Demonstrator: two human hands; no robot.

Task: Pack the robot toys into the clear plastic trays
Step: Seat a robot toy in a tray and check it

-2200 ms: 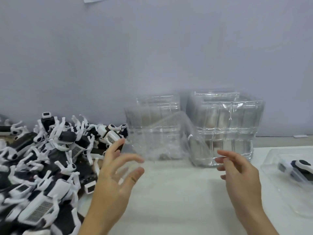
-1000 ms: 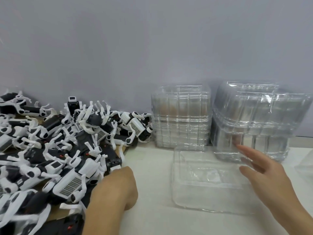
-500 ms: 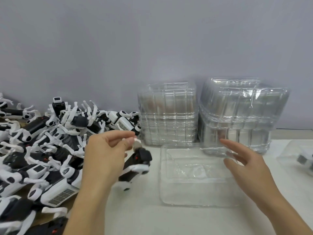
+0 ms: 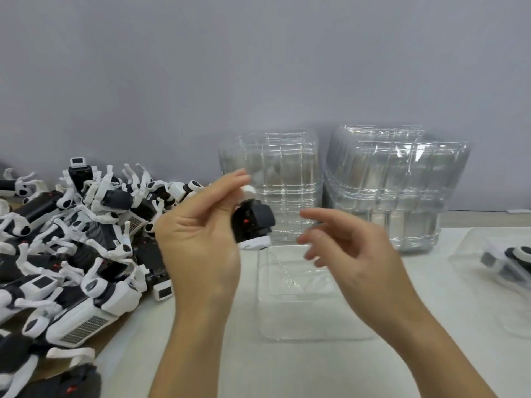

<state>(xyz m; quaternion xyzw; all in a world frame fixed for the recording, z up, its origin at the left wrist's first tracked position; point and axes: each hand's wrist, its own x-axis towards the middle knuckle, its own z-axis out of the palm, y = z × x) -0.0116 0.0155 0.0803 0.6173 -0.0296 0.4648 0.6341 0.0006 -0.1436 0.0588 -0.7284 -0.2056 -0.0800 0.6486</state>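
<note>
Between thumb and fingertips of my left hand (image 4: pixel 198 234) I pinch one black-and-white plastic robot toy (image 4: pixel 253 222) by its upper white end, so the toy hangs in the air, above the far edge of the empty clear plastic tray (image 4: pixel 304 305). Its long axis runs almost vertical, with a small tilt: the white round tip points up toward my fingers, and the white base points down to the tray. A small red dot shows on its dark side.

Just right of the grip, my right hand (image 4: pixel 353 248) comes near with relaxed, spread fingers and holds nothing; it does not touch the toy yet.

I judge the step as carrying the toy to the tray. The next move, I think, asks me to turn the toy flat so it fits the moulded recess, probably with help of the right hand.

Left of the grip lies the big pile of same robot toys (image 4: pixel 71 239). Behind the grip stand two stacks of clear trays (image 4: pixel 396 191). Far right, another tray already holds a toy (image 4: pixel 508 259).
</note>
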